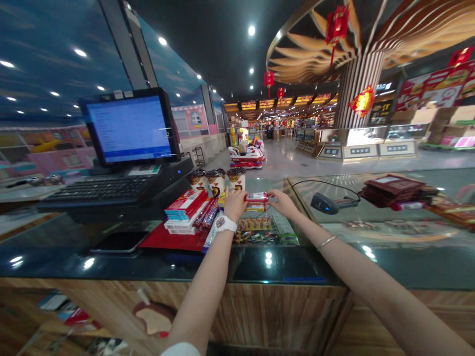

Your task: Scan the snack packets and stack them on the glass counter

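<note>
Over the glass counter, a small red wrapped snack packet (257, 197) lies level between my two hands. My left hand (235, 203), with a white watch on its wrist, is closed at the packet's left end. At the other end, my right hand (282, 204) pinches the wrapper with thumb and fingers. Just left of my left hand are a stack of red and white boxes (187, 205) and shiny wrapped snacks (208, 215) on a red sheet (166, 239). Three lidded cups (215, 184) stand behind them. Some yellow wrapping shows beside my left hand, partly hidden by it.
At the left are a monitor (129, 128) and a keyboard (106, 190); a dark phone-like slab (120, 242) lies in front. To the right sit a corded barcode scanner (326, 202) and a pile of brown packets (393, 190). Small goods (256, 230) show through the glass.
</note>
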`<state>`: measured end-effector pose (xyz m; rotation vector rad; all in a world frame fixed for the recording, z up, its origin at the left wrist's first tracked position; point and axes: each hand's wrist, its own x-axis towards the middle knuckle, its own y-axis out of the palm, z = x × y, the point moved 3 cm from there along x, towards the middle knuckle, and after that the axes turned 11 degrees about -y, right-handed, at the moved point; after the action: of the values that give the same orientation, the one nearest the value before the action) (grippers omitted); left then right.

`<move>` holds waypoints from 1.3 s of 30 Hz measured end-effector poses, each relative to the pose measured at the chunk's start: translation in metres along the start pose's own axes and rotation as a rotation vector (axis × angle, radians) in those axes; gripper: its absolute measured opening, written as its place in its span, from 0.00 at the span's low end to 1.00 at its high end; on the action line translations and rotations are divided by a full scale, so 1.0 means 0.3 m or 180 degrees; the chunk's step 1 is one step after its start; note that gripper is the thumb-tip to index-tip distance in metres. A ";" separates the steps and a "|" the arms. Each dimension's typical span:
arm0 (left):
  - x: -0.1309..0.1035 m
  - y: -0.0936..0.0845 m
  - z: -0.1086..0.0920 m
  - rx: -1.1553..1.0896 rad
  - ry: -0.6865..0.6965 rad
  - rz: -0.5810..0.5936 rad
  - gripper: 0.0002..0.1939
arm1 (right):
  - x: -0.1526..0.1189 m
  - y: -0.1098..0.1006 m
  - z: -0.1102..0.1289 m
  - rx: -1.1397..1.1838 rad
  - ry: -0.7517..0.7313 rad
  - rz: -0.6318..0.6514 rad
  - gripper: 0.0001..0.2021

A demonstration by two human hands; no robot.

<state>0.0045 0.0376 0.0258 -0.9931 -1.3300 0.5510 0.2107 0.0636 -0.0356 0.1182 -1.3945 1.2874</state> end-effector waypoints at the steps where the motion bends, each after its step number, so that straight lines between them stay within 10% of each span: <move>1: -0.002 0.000 -0.002 0.0043 0.0001 0.0000 0.11 | 0.002 0.003 -0.001 -0.0019 0.0030 0.0004 0.13; 39: -0.023 0.006 -0.048 -0.0102 0.0108 -0.0095 0.14 | 0.001 -0.024 0.084 -0.0355 -0.0300 0.0214 0.25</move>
<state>0.0173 0.0290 0.0214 -1.0029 -1.3251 0.4897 0.1996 0.0429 -0.0238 0.0573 -1.5592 1.2698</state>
